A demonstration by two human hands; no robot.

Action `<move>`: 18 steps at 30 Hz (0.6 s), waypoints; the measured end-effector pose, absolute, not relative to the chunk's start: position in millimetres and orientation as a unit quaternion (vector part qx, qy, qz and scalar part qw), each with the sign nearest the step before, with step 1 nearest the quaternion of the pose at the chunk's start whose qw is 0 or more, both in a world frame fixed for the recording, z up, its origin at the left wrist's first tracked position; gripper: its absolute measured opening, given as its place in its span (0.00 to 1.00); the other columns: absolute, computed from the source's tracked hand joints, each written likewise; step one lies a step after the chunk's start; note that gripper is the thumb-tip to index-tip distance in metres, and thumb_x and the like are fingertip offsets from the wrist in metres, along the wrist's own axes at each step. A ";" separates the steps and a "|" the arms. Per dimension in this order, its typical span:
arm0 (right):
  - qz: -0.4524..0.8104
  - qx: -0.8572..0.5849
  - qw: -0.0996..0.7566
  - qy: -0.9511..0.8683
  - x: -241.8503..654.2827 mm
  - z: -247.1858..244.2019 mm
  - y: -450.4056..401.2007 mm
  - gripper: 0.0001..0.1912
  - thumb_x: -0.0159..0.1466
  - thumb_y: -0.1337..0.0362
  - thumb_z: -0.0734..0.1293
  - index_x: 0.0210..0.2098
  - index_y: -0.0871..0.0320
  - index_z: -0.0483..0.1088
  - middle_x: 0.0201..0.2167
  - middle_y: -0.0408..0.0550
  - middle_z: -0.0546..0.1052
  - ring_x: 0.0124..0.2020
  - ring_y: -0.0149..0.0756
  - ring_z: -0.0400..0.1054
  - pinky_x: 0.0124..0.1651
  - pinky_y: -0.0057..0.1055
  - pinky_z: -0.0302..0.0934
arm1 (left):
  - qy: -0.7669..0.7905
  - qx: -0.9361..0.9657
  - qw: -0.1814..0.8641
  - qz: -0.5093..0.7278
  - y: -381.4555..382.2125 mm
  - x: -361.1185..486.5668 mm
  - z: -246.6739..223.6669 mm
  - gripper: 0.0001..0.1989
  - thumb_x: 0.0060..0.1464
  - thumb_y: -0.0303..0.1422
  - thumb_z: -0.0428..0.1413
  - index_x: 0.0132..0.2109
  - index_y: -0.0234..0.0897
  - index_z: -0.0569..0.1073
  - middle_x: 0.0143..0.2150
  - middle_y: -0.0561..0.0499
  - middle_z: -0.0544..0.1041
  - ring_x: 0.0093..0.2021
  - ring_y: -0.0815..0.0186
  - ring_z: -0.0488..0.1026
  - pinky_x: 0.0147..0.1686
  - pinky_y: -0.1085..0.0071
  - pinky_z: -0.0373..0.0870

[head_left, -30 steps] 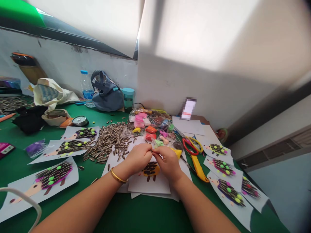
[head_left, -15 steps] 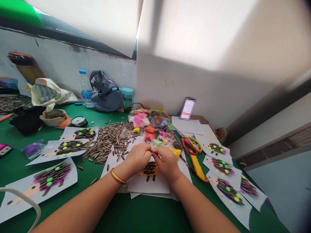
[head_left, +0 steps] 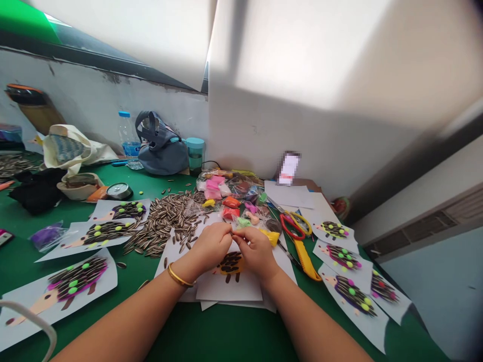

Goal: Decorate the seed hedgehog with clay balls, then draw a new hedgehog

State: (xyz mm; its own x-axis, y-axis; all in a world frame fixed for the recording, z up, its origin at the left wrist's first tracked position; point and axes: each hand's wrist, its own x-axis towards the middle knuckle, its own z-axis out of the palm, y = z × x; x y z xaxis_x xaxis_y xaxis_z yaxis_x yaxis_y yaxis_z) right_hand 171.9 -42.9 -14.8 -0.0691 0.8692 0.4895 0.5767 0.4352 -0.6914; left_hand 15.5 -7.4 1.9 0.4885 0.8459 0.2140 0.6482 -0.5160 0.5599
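Note:
My left hand (head_left: 214, 245) and my right hand (head_left: 255, 250) meet at the fingertips, both closed in a pinch. A small dark bit seems to lie between them, too small to name. Just below is a hedgehog picture (head_left: 231, 263) with a yellow clay body, dark seeds pressed into it and brown legs; my hands hide part of it. It lies on white paper (head_left: 230, 293). Beyond my left hand spreads a heap of striped sunflower seeds (head_left: 166, 216). Behind my right hand is a yellow clay packet (head_left: 272, 237).
Several hedgehog pictures lie left (head_left: 81, 279) and right (head_left: 354, 291). Red-handled scissors (head_left: 292, 226) and a yellow utility knife (head_left: 307, 261) rest right of my hands. Bagged coloured clay (head_left: 230, 201), a blue-grey bag (head_left: 163, 153) and a phone (head_left: 289, 170) stand at the back.
The whole view has shifted slightly, with things sitting a little further left. Both hands stay pinched together over the picture, with only a small shift of the fingers.

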 end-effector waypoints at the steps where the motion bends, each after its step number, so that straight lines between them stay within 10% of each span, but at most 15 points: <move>1: 0.164 -0.508 0.456 -0.712 171.9 -14.9 -42.7 0.07 0.64 0.64 0.65 0.36 0.54 0.76 0.34 0.47 0.79 0.37 0.37 0.72 0.41 0.32 0.62 | 0.445 0.838 0.206 0.238 -6.9 15.2 2.4 0.08 0.53 0.28 0.42 0.26 0.40 0.58 0.27 0.52 0.67 0.30 0.64 0.63 0.30 0.69 0.57; 18: 0.214 -0.531 0.448 -0.687 172.1 -19.2 -39.0 0.08 0.63 0.65 0.64 0.36 0.55 0.76 0.34 0.45 0.79 0.36 0.35 0.71 0.38 0.30 0.61 | 0.436 0.832 0.228 0.256 -0.2 14.9 -4.3 0.10 0.55 0.30 0.44 0.25 0.39 0.58 0.26 0.53 0.66 0.29 0.66 0.62 0.29 0.70 0.55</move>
